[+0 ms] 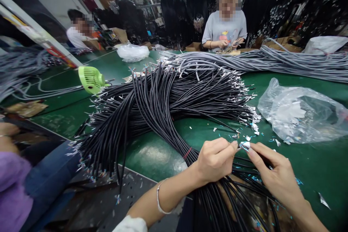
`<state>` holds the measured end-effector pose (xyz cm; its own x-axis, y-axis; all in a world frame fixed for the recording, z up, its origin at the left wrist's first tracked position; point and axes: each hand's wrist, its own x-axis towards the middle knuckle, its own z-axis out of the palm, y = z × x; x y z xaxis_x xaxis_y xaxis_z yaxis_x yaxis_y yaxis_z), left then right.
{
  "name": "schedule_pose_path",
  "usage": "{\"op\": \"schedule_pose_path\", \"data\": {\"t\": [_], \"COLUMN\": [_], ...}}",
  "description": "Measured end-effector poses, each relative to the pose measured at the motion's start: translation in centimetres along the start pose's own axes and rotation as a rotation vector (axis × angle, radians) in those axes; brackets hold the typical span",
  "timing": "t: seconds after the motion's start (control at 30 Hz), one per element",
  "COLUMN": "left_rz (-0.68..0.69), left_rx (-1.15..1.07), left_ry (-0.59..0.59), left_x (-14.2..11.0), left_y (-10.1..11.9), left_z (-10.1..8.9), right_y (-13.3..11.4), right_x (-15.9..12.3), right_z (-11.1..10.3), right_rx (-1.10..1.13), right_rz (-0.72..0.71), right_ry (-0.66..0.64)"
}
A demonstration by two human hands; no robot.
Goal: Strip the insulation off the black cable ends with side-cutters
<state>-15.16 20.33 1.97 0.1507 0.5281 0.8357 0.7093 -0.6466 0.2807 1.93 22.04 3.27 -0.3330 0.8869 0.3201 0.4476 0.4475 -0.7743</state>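
My left hand (pixel 217 159) is closed, its fingers pinched around the end of a black cable; most of that cable is hidden by the hand. Opposite it, my right hand (pixel 274 168) pinches a piece of white foil wrap (pixel 245 145) at the same cable end between thumb and index finger. Beneath both hands runs a bundle of black cables (pixel 174 130), tied with a red band (pixel 187 153), with blue and white wire tips showing under my right hand. A large pile of black cables (pixel 203 94) with stripped white ends lies beyond.
A clear plastic bag (pixel 301 112) holding white scraps lies at the right. Grey cables (pixel 272 59) stretch across the back of the green table (pixel 326 163). A small green fan (pixel 91 79) stands left. Other people sit across the table and at the left edge. Scraps litter the surface.
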Motion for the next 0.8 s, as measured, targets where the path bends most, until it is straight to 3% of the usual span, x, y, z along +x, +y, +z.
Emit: {"op": "schedule_pose_path", "data": {"t": [0.8], "left_rz": [0.074], "left_rx": [0.095], "left_ry": [0.035], "left_x": [-0.19], "left_y": [-0.08], "left_z": [0.00], "right_y": [0.26], "right_x": [0.21], "right_z": [0.05], "right_rx": [0.006], "right_rz": [-0.103], "right_ry": [0.027]}}
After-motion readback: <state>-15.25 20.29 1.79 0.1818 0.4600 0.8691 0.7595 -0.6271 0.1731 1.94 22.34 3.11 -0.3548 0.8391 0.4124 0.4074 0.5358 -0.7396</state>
